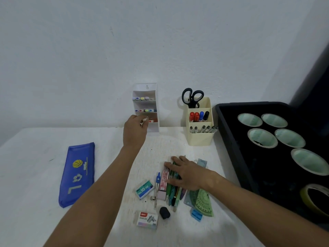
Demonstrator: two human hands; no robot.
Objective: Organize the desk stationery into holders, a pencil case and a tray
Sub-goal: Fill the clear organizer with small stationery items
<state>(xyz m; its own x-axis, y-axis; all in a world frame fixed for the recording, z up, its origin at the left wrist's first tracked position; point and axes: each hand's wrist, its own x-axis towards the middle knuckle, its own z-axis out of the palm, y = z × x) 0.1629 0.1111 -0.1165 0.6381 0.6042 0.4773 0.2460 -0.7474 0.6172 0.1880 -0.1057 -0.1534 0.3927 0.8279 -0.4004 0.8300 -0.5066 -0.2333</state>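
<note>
Nearest, at five o'clock, the right hand (188,175) lies flat with fingers spread on the pens (173,189), while farther off at twelve o'clock the left hand (135,130) pinches a white marker (144,120) before the tiered white holder's (154,104) lowest shelf.

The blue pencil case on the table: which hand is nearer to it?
Left. The left hand is up-right of the blue pencil case, holding a marker; the right hand rests farther right.
</note>
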